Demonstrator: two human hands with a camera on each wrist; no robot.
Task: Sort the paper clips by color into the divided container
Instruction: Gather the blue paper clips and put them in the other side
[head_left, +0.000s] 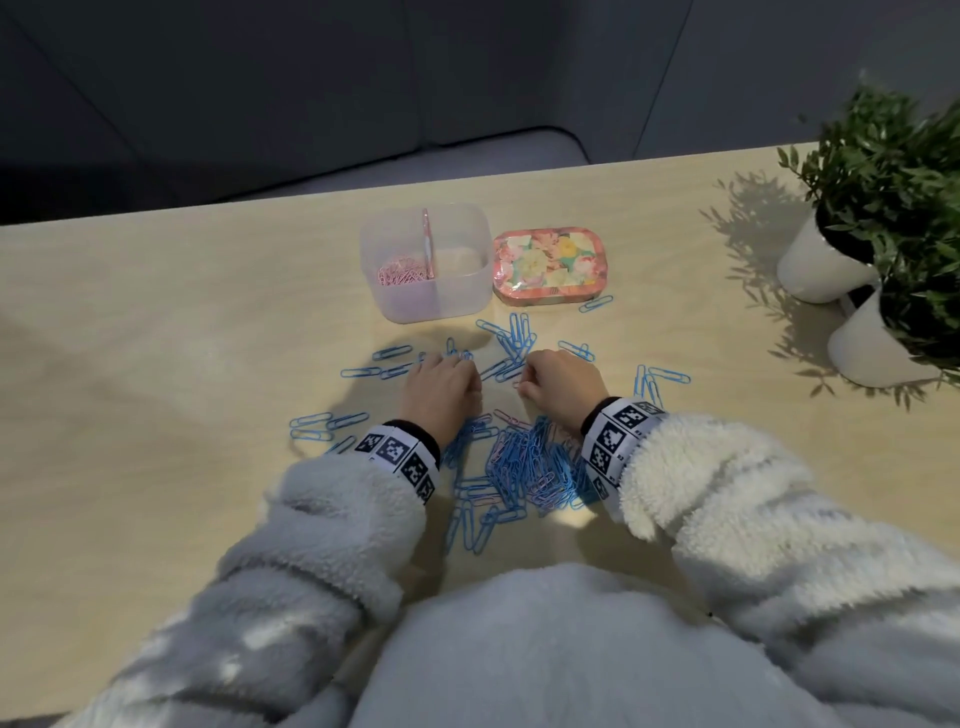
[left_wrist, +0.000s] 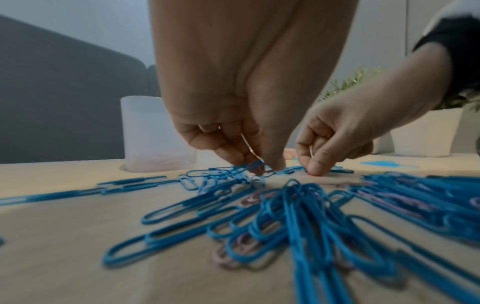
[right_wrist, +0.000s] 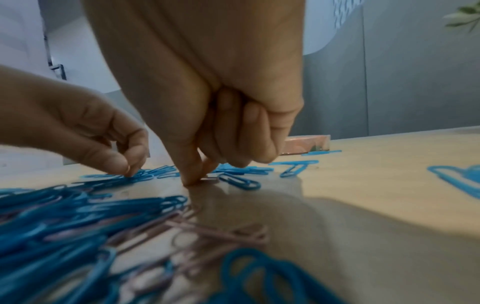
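Clips: blue paper clips (head_left: 519, 467) heaped on worktop (head_left: 156, 322), long axes mixed. Left hand (head_left: 441, 389) pinches a blue clip (left_wrist: 255, 165); right hand (head_left: 563, 382) pinches a pink clip (right_wrist: 209, 180) lying flat. Divided container (head_left: 426, 262) beyond.

No legible txt; wristbands (head_left: 400, 457) carry square b/w marker codes only.

Access: bare table (head_left: 156, 338) left of container (head_left: 426, 291) | Obstacles: floral tin (head_left: 548, 265) touching container's right; plant pots (head_left: 831, 270) far right | Loose blue clips (head_left: 511, 343) between hands and container.
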